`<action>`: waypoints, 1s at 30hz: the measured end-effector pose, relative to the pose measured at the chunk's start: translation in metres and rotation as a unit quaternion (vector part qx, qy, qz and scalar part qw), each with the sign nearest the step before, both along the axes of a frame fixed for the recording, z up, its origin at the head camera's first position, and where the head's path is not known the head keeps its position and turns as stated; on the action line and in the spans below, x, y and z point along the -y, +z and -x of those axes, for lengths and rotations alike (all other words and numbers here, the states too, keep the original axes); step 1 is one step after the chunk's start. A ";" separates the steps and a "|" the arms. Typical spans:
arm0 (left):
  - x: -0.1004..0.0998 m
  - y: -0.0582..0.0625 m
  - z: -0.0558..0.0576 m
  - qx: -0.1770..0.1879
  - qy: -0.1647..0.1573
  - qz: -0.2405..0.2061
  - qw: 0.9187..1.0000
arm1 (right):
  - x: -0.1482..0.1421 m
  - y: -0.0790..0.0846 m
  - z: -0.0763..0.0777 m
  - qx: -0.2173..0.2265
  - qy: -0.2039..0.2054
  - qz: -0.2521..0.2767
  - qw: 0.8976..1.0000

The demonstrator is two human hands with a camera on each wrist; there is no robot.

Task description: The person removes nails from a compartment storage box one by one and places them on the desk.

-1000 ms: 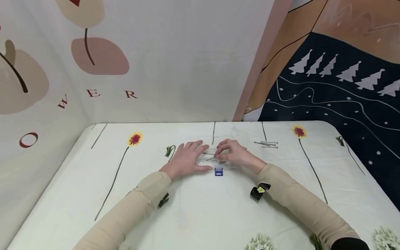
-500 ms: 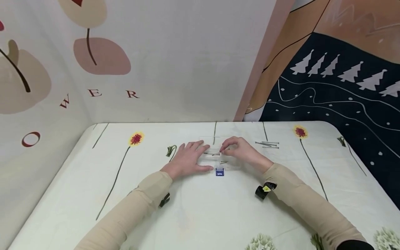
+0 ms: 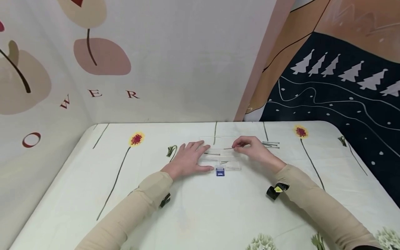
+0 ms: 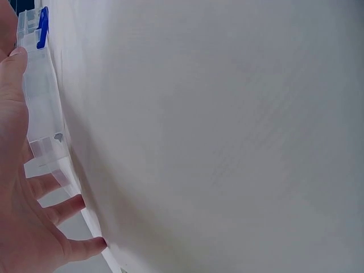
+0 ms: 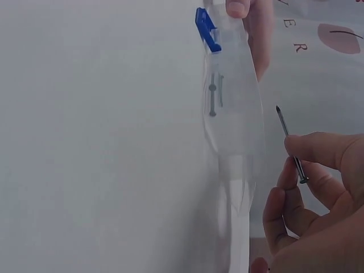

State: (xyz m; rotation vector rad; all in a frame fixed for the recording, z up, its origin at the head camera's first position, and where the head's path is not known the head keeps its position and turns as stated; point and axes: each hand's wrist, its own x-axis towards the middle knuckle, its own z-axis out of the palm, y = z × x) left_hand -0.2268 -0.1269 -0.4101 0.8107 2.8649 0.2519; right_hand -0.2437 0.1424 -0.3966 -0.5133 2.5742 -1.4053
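Note:
A clear plastic box (image 3: pixel 233 168) with a blue latch (image 3: pixel 220 172) at its front lies on the table in front of me. My left hand (image 3: pixel 187 161) rests at the box's left end, fingers spread and thumb along the front edge. My right hand (image 3: pixel 254 152) holds a metal nail (image 5: pixel 282 122) pinched between thumb and fingers, over the right part of the box. Its point faces left and its head shows below the thumb in the right wrist view. Inside the box lie a long nail (image 3: pixel 213 153) and short nails (image 5: pixel 212 102) in a front compartment.
Several loose nails (image 3: pixel 272 142) lie on the table to the right of the box, just behind my right hand. A white cloth (image 3: pixel 200 211) printed with flowers covers the table. A pale curtain (image 3: pixel 187 86) hangs along its far edge.
My right hand has moved right with the pinched nail, away from the long nail in the box. The nail has turned from slanted to nearly level. My left hand stays in place.

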 end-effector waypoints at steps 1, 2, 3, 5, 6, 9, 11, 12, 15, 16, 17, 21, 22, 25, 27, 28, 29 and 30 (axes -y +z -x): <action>0.000 0.000 0.000 -0.001 -0.001 0.000 1.000 | -0.002 0.000 0.000 0.002 -0.004 -0.003 1.000; 0.000 0.000 0.000 -0.001 -0.002 0.000 1.000 | -0.004 0.000 0.000 0.004 -0.007 -0.006 1.000; 0.000 0.000 0.000 -0.003 -0.003 0.000 1.000 | -0.006 0.000 0.000 0.006 -0.010 -0.009 1.000; 0.000 0.001 0.000 -0.004 -0.004 0.002 1.000 | -0.010 0.000 -0.001 0.004 -0.012 -0.012 1.000; 0.000 0.001 0.000 -0.005 -0.005 0.002 1.000 | -0.012 0.001 -0.001 0.003 -0.012 -0.013 1.000; 0.000 0.001 -0.001 -0.004 -0.005 0.000 1.000 | -0.017 0.000 -0.001 -0.001 -0.012 -0.015 1.000; -0.001 0.001 -0.001 -0.004 -0.006 -0.001 1.000 | -0.021 0.000 -0.001 -0.001 -0.013 -0.020 1.000; -0.001 0.001 -0.001 -0.004 -0.005 0.000 1.000 | -0.024 0.000 -0.001 0.003 -0.015 -0.023 1.000; -0.001 0.001 0.000 -0.003 -0.005 0.004 1.000 | -0.031 0.000 -0.002 0.012 -0.025 -0.032 0.999; -0.001 0.001 0.000 -0.004 -0.005 0.004 1.000 | -0.033 0.000 -0.002 0.015 -0.029 -0.037 0.999; -0.001 0.000 0.000 -0.003 -0.004 0.005 1.000 | -0.036 0.000 -0.002 0.018 -0.032 -0.040 0.999; -0.001 -0.001 0.001 -0.004 -0.004 0.006 1.000 | -0.045 0.000 -0.002 0.017 -0.037 -0.054 0.998; -0.001 -0.001 0.001 -0.003 -0.003 0.005 1.000 | -0.048 0.000 -0.002 0.016 -0.038 -0.055 0.998; -0.001 -0.001 0.001 -0.005 -0.003 0.005 1.000 | -0.054 0.000 -0.002 0.013 -0.043 -0.059 0.997; -0.001 -0.001 0.000 -0.005 -0.003 0.004 1.000 | -0.058 0.000 -0.003 0.013 -0.046 -0.062 0.997; -0.001 0.000 0.000 -0.005 -0.003 0.002 1.000 | -0.060 0.001 -0.003 0.015 -0.048 -0.063 0.997; -0.001 0.000 0.000 -0.005 -0.003 0.002 1.000 | -0.062 0.001 -0.003 0.018 -0.051 -0.065 0.996; -0.001 0.000 0.000 -0.006 -0.004 0.001 1.000 | -0.064 0.002 -0.004 0.020 -0.052 -0.066 0.996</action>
